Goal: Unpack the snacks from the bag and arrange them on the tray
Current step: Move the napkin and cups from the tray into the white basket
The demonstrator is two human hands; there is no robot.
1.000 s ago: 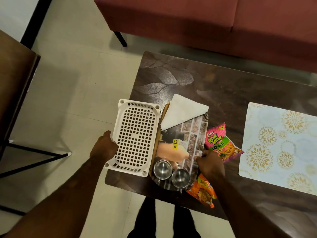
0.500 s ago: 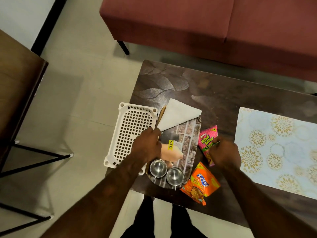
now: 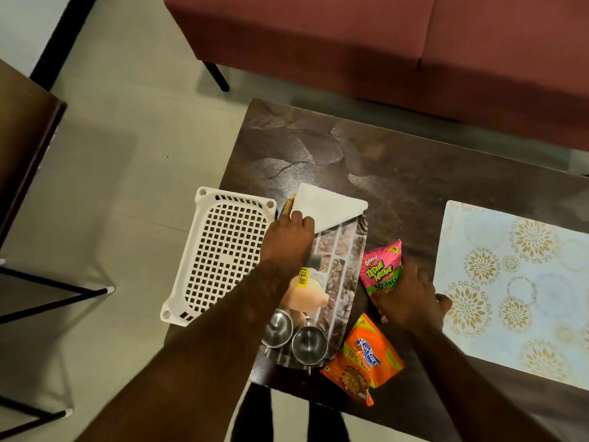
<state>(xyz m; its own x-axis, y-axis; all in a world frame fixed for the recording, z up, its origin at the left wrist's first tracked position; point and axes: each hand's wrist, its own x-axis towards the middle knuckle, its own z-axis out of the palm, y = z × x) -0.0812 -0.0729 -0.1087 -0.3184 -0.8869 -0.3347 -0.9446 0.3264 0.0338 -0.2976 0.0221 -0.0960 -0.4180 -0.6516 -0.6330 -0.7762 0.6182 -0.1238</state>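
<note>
Now your right hand (image 3: pixel 411 298) closes its grip on the pink Tedhe Medhe packet (image 3: pixel 381 272), just right of the brick-print tray (image 3: pixel 342 260); your left hand (image 3: pixel 288 239) pinches that tray's far-left edge; the orange Kurkure packet (image 3: pixel 363 358) lies beside its near-right corner.

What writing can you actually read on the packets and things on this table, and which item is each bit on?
"BINGO!", "TEDHE MEDHE", "50% FREE", "5": pink snack packet, under the right hand.
"Kurkure", "50%", "5": orange snack packet; its smaller print is too blurred.
"79.00": yellow price sticker on the brick-pattern tray, by the left hand; the sign before the number is unclear.
</note>
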